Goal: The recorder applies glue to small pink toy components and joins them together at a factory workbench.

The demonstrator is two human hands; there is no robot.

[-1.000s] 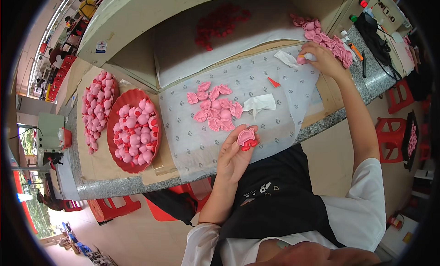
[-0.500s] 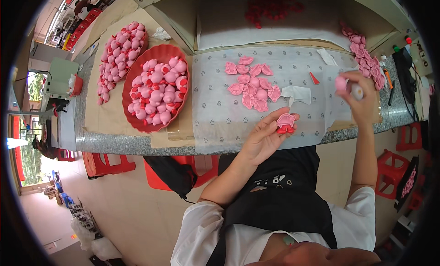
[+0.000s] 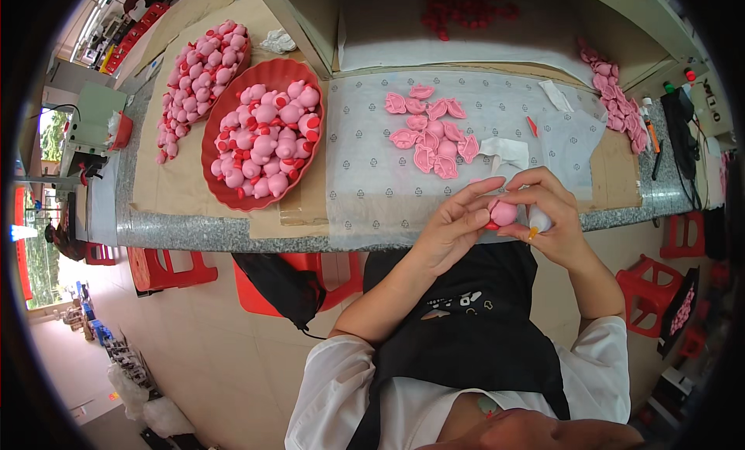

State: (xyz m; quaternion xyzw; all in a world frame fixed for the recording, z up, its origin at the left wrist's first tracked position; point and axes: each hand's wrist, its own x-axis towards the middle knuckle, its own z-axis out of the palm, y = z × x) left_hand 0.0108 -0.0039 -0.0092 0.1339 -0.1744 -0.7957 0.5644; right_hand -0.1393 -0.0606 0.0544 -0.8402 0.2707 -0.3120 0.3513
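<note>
Two hands [image 3: 456,225] [image 3: 560,219], each grip on a pink piece [image 3: 503,212], right also a bottle [image 3: 538,219], patterned sheet [image 3: 369,174], speckled counter [image 3: 186,234], red stools [image 3: 146,270]

Red stools [image 3: 145,268], pale floor [image 3: 209,349]

We take the sheet [image 3: 365,209] as landmark: on it, loose parts [image 3: 417,122] and a tissue [image 3: 510,153]; left, the bowl [image 3: 272,72] holding figures [image 3: 264,146]; farther left, heaped figures [image 3: 203,74]; behind, the cabinet [image 3: 299,31]; right rear, piled parts [image 3: 617,105]; near its front edge, the held piece [image 3: 504,212].
</note>
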